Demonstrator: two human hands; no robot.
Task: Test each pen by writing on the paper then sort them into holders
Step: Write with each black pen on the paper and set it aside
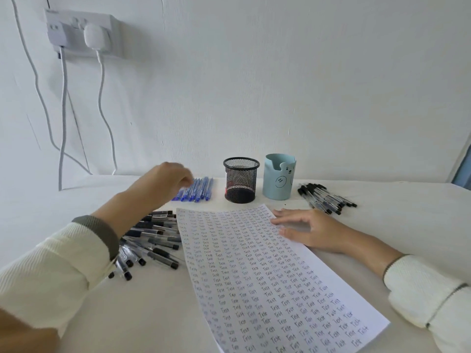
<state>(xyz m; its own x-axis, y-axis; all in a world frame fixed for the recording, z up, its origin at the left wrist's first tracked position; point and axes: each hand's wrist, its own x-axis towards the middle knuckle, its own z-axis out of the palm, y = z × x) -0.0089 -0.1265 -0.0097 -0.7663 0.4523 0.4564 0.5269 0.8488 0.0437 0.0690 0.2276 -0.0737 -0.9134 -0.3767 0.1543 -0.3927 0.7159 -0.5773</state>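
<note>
Nearest, across the lower centre of the frame, the paper lies on the desk, covered almost edge to edge with rows of the written word "Test", so there is little blank space left for more trials. At centre right the right hand rests flat on the sheet's upper edge, fingers spread and holding nothing. At centre left a heap of black pens lies loose beside the paper. Further back, the left hand reaches over a row of blue pens; its fingers are blurred and I cannot tell whether they grip one. Beyond, the black mesh holder and the blue bear holder both look empty. Another pile of black pens lies right of them. By my reading, the sorting has not begun.
</note>
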